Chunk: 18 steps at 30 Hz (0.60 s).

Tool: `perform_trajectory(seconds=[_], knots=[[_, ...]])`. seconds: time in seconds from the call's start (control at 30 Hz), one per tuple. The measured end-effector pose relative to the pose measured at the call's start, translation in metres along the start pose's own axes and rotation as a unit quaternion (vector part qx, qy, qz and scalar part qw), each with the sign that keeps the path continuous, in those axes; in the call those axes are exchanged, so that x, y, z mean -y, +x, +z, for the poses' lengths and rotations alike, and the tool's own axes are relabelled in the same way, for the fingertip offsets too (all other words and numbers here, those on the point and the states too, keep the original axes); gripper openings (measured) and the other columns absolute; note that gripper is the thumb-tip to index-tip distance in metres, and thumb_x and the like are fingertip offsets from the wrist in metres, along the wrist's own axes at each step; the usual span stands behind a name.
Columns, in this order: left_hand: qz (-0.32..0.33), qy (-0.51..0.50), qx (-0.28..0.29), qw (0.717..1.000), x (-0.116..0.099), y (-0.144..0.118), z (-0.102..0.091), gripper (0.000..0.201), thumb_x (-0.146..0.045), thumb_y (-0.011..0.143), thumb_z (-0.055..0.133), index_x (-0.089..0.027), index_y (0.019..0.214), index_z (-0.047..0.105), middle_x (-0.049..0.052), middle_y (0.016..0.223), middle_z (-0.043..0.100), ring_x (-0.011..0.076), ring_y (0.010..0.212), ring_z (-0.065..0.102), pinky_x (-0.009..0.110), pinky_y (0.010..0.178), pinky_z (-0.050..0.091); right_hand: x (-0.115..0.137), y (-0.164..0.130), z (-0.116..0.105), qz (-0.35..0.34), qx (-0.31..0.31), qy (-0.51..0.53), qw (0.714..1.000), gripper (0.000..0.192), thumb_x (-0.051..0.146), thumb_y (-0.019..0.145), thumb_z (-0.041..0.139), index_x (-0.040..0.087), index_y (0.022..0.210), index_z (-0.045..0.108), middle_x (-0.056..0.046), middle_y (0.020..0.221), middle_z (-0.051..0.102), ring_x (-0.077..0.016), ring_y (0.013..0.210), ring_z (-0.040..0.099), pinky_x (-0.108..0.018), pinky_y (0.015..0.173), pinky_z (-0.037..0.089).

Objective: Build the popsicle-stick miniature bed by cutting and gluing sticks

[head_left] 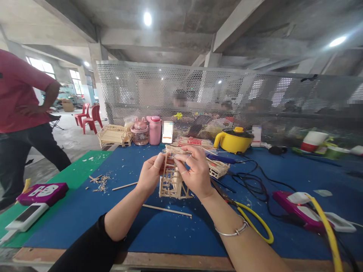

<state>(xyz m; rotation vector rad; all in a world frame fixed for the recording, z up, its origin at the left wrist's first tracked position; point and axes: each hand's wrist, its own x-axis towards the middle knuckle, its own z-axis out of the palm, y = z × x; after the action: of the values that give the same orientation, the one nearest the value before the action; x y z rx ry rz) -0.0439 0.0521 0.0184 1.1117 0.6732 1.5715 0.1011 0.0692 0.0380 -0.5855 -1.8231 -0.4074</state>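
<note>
Both hands hold a small model built of thin wooden sticks (172, 182) above the blue mat (159, 226). My left hand (150, 173) grips its left side near the top. My right hand (193, 172) pinches the top right part, fingers curled over the frame. The model's lower end rests close to the mat. Two loose wooden sticks (166, 210) lie on the mat in front of it and to its left. Another stick assembly (217, 168) lies just behind my right hand.
Yellow-handled scissors (249, 219) and black cables (255, 183) lie on the right beside a purple power strip (297, 211). Another purple strip (42, 193) and a white device (27, 216) sit left on green mat. A yellow pot (234, 140), pink bottles (154, 130), mesh screen behind. A person in red stands left.
</note>
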Motion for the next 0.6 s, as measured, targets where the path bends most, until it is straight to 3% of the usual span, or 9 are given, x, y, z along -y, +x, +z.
perform_trajectory(seconds=[0.17, 0.4, 0.6], knots=[[-0.024, -0.029, -0.001, 0.999, -0.0030, -0.0016, -0.0002, 0.052, -0.057, 0.076, 0.056, -0.011, 0.100, 0.067, 0.010, 0.079, 0.073, 0.0205, 0.071, 0.068, 0.028, 0.064, 0.050, -0.0006, -0.0007, -0.0008, 0.014, 0.011, 0.014, 1.000, 0.011, 0.018, 0.082, 0.057, 0.025, 0.086, 0.064, -0.005, 0.099, 0.058, -0.0197, 0.092, 0.054, -0.041, 0.082, 0.046], [-0.001, -0.016, 0.006, 1.000, -0.0007, -0.0025, 0.0000, 0.032, -0.035, 0.067, 0.073, -0.016, 0.092, 0.065, 0.005, 0.078, 0.072, 0.0156, 0.069, 0.067, 0.022, 0.060, 0.048, -0.0022, -0.0013, -0.0018, 0.015, 0.018, 0.035, 0.999, 0.011, 0.016, 0.081, 0.057, 0.024, 0.086, 0.063, -0.006, 0.099, 0.058, -0.0201, 0.094, 0.054, -0.041, 0.082, 0.045], [-0.007, -0.029, 0.008, 1.000, 0.0024, -0.0009, -0.0002, 0.024, -0.037, 0.071, 0.071, -0.016, 0.081, 0.066, 0.003, 0.075, 0.072, 0.0136, 0.068, 0.066, 0.022, 0.063, 0.050, -0.0023, -0.0011, -0.0021, 0.020, 0.012, 0.049, 0.999, 0.012, 0.016, 0.081, 0.057, 0.025, 0.087, 0.063, -0.004, 0.099, 0.057, -0.0195, 0.095, 0.054, -0.041, 0.084, 0.045]])
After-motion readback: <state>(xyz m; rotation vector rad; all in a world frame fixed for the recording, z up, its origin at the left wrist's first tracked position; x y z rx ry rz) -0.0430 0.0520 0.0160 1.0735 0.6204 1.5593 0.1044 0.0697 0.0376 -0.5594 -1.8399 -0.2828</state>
